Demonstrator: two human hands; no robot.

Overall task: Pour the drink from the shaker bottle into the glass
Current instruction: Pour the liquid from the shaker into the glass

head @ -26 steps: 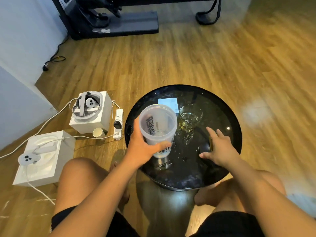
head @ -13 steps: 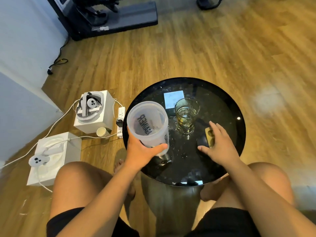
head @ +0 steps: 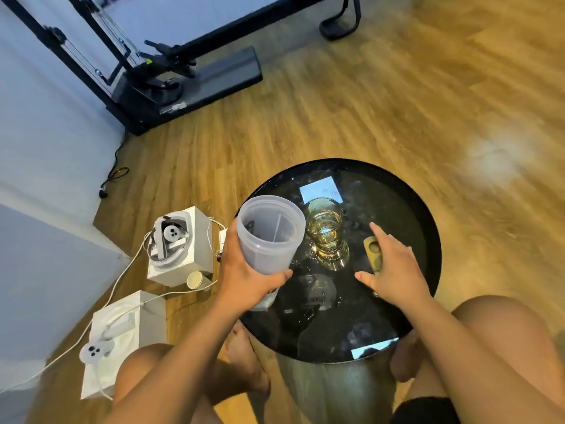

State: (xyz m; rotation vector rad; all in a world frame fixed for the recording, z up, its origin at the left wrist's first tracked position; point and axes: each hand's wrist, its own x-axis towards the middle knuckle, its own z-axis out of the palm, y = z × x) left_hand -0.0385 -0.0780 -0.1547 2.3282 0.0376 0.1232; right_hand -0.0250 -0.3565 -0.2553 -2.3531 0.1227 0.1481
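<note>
My left hand (head: 244,276) grips a translucent, lidless shaker bottle (head: 269,234), held roughly upright at the left edge of the round black table (head: 428,240); its inside looks empty. Just right of it stands a clear glass (head: 325,234) holding yellowish drink, with wet drops on the tabletop around its base. My right hand (head: 394,267) lies flat on the table right of the glass, fingers spread, partly covering a small tan object (head: 372,247).
White boxes (head: 180,249) with controllers and cables sit on the wood floor to the left, beside a power strip and a small cup (head: 195,280). A black exercise machine (head: 171,87) stands at the back left. My bare knees flank the table.
The camera has tilted up, showing more floor and the machine. The shaker stays in my left hand, now more upright beside the glass. My right hand remains on the table.
</note>
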